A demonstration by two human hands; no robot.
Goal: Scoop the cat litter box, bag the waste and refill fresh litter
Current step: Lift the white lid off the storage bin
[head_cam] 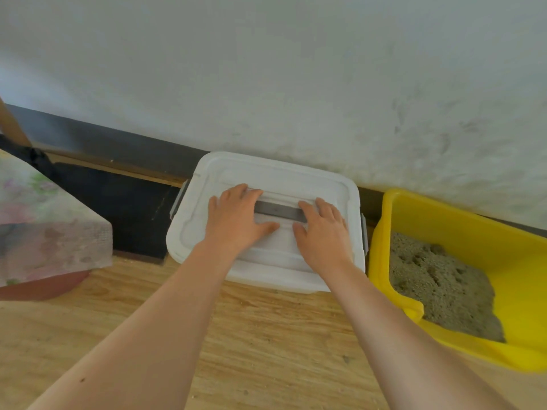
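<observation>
A white lidded storage box stands on the wooden floor against the wall, with a grey handle lying flat on its lid and grey latches on its sides. My left hand lies flat on the lid over the handle's left end. My right hand lies flat over the handle's right end. Neither hand grips anything. To the right a yellow litter box holds grey-brown litter with several dents in it.
A white wall with a dark baseboard runs behind the boxes. At the left stands a piece of furniture under a flowered cloth, with a dark mat beside it. Wooden floor lies in front.
</observation>
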